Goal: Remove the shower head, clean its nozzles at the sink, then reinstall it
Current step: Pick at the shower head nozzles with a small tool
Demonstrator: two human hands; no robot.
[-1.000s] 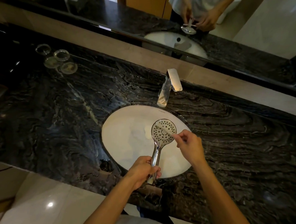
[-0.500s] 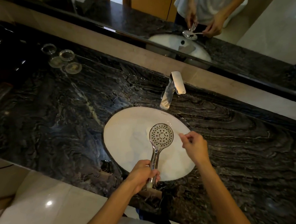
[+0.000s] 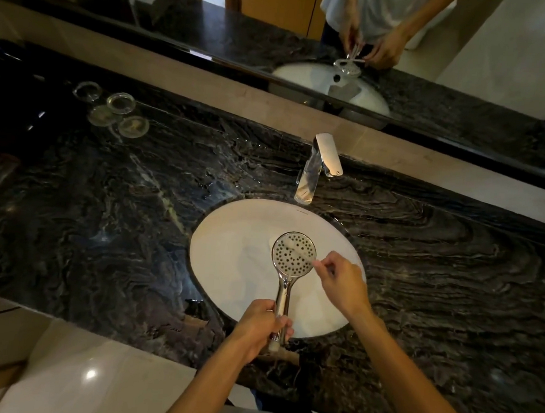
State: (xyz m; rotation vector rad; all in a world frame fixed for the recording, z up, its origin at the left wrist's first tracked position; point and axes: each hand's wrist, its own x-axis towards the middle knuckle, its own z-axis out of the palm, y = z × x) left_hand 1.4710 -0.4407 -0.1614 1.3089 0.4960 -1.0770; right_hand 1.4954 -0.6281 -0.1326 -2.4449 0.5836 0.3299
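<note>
- Left hand (image 3: pixel 257 322), low centre of frame, is wrapped around the chrome handle of the shower head (image 3: pixel 293 254).
- Right hand (image 3: pixel 343 285), just right of the head, pinches a thin pale brush (image 3: pixel 297 246) lying across the nozzle face.
- Shower head is held face-up over the white sink (image 3: pixel 229 261), centre frame.
- Faucet (image 3: pixel 318 167) stands above the basin on the dark marble worktop (image 3: pixel 105 212).
- Clear glass dishes (image 3: pixel 117 110) sit upper left.
</note>
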